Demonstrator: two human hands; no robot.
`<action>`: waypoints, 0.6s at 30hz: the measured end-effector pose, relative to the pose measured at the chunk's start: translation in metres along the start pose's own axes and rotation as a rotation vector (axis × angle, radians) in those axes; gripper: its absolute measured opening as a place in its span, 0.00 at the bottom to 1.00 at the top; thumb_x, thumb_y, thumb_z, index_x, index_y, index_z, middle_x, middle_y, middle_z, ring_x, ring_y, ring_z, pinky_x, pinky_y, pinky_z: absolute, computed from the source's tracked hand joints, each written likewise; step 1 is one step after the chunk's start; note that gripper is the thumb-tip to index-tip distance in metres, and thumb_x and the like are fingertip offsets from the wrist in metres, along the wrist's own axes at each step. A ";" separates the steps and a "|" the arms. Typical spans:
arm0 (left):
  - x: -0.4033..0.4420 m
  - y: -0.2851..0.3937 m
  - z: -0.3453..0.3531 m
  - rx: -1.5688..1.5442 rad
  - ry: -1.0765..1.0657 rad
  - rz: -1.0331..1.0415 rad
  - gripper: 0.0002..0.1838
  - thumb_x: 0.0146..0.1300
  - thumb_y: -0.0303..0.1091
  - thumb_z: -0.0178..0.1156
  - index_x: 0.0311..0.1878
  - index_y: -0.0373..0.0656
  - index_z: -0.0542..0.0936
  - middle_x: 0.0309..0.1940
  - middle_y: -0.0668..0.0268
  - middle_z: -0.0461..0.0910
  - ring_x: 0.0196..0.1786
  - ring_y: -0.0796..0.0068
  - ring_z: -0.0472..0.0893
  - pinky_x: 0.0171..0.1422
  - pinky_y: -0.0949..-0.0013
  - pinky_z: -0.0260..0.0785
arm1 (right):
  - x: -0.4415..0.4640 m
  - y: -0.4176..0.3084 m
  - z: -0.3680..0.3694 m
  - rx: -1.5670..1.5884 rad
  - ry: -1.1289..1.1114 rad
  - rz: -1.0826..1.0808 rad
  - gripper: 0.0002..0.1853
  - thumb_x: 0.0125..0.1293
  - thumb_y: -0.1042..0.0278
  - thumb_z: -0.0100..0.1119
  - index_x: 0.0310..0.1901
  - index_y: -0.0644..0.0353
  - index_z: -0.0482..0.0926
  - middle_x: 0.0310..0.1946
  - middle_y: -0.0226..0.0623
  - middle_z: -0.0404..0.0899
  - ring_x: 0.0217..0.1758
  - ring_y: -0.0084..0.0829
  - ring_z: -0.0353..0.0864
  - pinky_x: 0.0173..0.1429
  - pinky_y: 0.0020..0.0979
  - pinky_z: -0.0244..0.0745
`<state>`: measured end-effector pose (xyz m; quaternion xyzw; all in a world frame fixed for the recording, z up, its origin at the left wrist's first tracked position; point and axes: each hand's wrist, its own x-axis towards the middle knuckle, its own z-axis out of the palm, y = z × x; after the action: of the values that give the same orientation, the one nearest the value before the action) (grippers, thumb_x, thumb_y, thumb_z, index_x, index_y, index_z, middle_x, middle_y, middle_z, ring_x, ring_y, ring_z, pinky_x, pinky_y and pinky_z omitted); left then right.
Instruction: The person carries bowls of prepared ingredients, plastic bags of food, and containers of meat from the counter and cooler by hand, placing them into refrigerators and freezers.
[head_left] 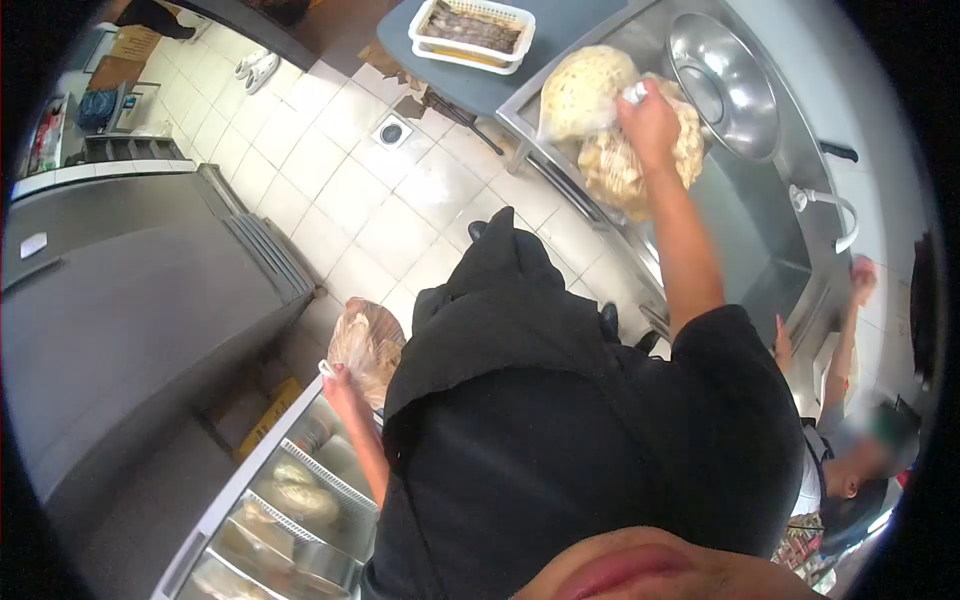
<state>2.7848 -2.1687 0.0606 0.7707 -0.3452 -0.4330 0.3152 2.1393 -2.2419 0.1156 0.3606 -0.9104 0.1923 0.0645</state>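
My right hand [650, 120] is closed around the gathered white top of a clear plastic bag, over the sink at the upper right. Beneath it lies a bulging plastic bag of light brown pieces [625, 175]. Touching that one is a plastic bag of pale yellowish food [588, 90]; whether my hand grips its neck too, I cannot tell. Low on the left, my left hand [343, 388] is closed on the white neck of a plastic bag of brownish food [367, 340], which hangs beside an open drawer unit. What exactly the bags contain is unclear.
A metal bowl [722, 85] leans in the steel sink [735, 230] near a white faucet [835, 205]. White baskets [475, 30] stand on a blue-grey table. Bagged food fills compartments of the chilled drawer [225, 520]. Another person [840, 460] is at the right. A grey cabinet [140, 320] stands left.
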 end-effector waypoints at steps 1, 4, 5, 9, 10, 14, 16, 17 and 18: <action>0.002 0.013 0.009 0.013 0.008 0.006 0.09 0.56 0.29 0.55 0.41 0.41 0.74 0.28 0.75 0.68 0.27 0.84 0.67 0.32 0.78 0.58 | 0.001 -0.006 -0.002 -0.036 -0.041 0.001 0.28 0.51 0.50 0.62 0.53 0.55 0.77 0.39 0.47 0.83 0.45 0.46 0.81 0.48 0.43 0.74; 0.024 0.046 0.031 -0.024 0.020 0.022 0.09 0.56 0.30 0.55 0.41 0.40 0.74 0.29 0.74 0.69 0.29 0.83 0.67 0.34 0.77 0.59 | 0.010 -0.025 -0.010 -0.175 -0.215 0.032 0.31 0.51 0.44 0.62 0.54 0.54 0.77 0.45 0.48 0.82 0.49 0.45 0.80 0.50 0.42 0.74; 0.035 0.052 0.037 -0.025 0.013 0.028 0.10 0.56 0.31 0.55 0.41 0.40 0.74 0.29 0.73 0.70 0.30 0.83 0.68 0.36 0.76 0.60 | 0.014 -0.032 -0.017 -0.203 -0.309 0.062 0.32 0.52 0.43 0.62 0.56 0.55 0.76 0.46 0.49 0.81 0.50 0.45 0.80 0.51 0.42 0.73; 0.095 0.068 0.054 -0.120 -0.061 0.049 0.13 0.57 0.28 0.55 0.47 0.38 0.76 0.36 0.69 0.76 0.37 0.79 0.74 0.43 0.74 0.65 | 0.045 -0.047 -0.046 -0.350 -0.626 0.102 0.41 0.51 0.37 0.61 0.62 0.58 0.71 0.55 0.52 0.76 0.57 0.44 0.77 0.58 0.40 0.71; 0.110 0.067 0.057 -0.123 -0.078 0.039 0.14 0.57 0.27 0.56 0.48 0.37 0.76 0.38 0.68 0.77 0.38 0.79 0.75 0.44 0.73 0.66 | 0.048 -0.037 -0.047 -0.375 -0.600 0.051 0.42 0.51 0.36 0.61 0.62 0.59 0.71 0.56 0.52 0.76 0.58 0.44 0.77 0.60 0.39 0.70; 0.153 0.103 0.081 -0.160 -0.138 -0.004 0.14 0.60 0.25 0.56 0.50 0.36 0.77 0.40 0.66 0.80 0.40 0.78 0.77 0.46 0.73 0.67 | 0.057 -0.056 -0.079 -0.378 -0.655 0.086 0.44 0.49 0.37 0.64 0.63 0.59 0.69 0.58 0.49 0.74 0.62 0.45 0.73 0.63 0.39 0.68; 0.177 0.118 0.088 -0.170 -0.161 -0.023 0.13 0.62 0.26 0.56 0.49 0.36 0.78 0.38 0.68 0.80 0.38 0.79 0.77 0.43 0.74 0.67 | 0.067 -0.077 -0.089 -0.396 -0.679 0.174 0.42 0.50 0.39 0.65 0.63 0.58 0.70 0.58 0.49 0.74 0.62 0.45 0.73 0.64 0.40 0.67; 0.194 0.122 0.093 -0.096 -0.134 -0.041 0.12 0.62 0.28 0.57 0.48 0.37 0.78 0.36 0.69 0.79 0.36 0.81 0.76 0.40 0.75 0.66 | 0.074 -0.080 -0.090 -0.399 -0.680 0.212 0.41 0.50 0.41 0.66 0.63 0.58 0.70 0.58 0.49 0.75 0.62 0.46 0.73 0.64 0.40 0.67; 0.217 0.121 0.094 -0.074 -0.160 -0.050 0.12 0.63 0.29 0.57 0.49 0.37 0.78 0.35 0.70 0.79 0.35 0.81 0.75 0.39 0.75 0.66 | 0.081 -0.063 -0.083 -0.376 -0.597 0.149 0.40 0.51 0.42 0.66 0.63 0.57 0.70 0.57 0.49 0.75 0.61 0.46 0.74 0.64 0.40 0.67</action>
<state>2.7547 -2.4293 0.0178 0.7299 -0.3336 -0.5134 0.3039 2.1210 -2.3024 0.2322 0.3151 -0.9324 -0.0880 -0.1534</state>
